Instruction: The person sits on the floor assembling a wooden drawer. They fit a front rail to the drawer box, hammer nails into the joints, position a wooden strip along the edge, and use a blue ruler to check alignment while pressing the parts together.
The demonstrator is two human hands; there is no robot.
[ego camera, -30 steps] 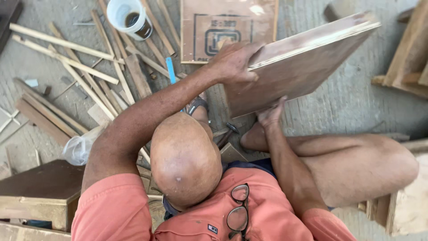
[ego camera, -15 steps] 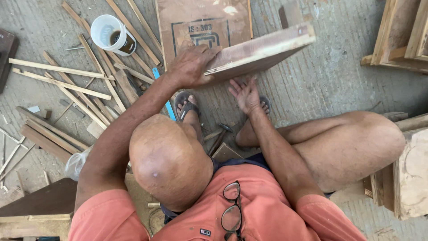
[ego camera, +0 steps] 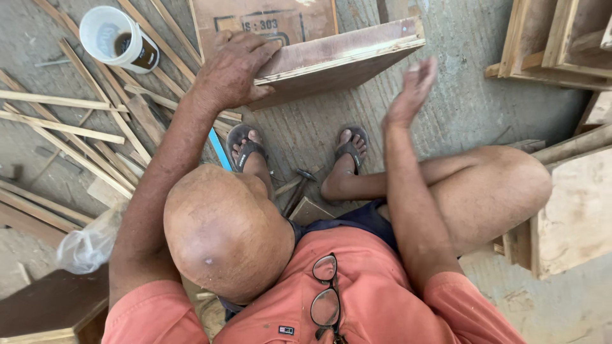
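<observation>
While the person sits low on the concrete floor (ego camera: 319, 134), these lines run from the hands outward.

Left hand: left hand (ego camera: 233, 70) is curled over the near left corner of the wooden board (ego camera: 338, 60), fingers on the upper face, thumb at the edge, gripping it.
Right hand: right hand (ego camera: 411, 92) is open and flat, fingers together, raised just beside the board's lower face and apart from it; it has hold of nothing.
Board position: tilted on edge above the floor, ahead of the 2 sandalled feet, in front of a printed flat panel (ego camera: 264, 22).
Handling, judged: stiff and flat, likely fairly heavy for 1 hand; faces look smooth, edges rough and possibly splintery; not fragile.
Where to grip, judged: at 2 opposite edges or corners, palms on the faces, thumbs wrapped over the edge.
Count, boards in hand: 1.
Count, hands: 2.
Count, sandals: 2, left sandal (ego camera: 245, 145) and right sandal (ego camera: 352, 146).
Count, cups: 1 white cup (ego camera: 115, 39), well left of the board.
Count, hammers: 1 hammer (ego camera: 298, 186) between the feet.
Count, spectacles: 1 pair of spectacles (ego camera: 326, 294) hung at the shirt collar.
Count, wood strips: many wood strips (ego camera: 64, 121) scattered left; too tangled to count.
Count, blue strip: 1 blue strip (ego camera: 220, 148) beside the left sandal.
</observation>
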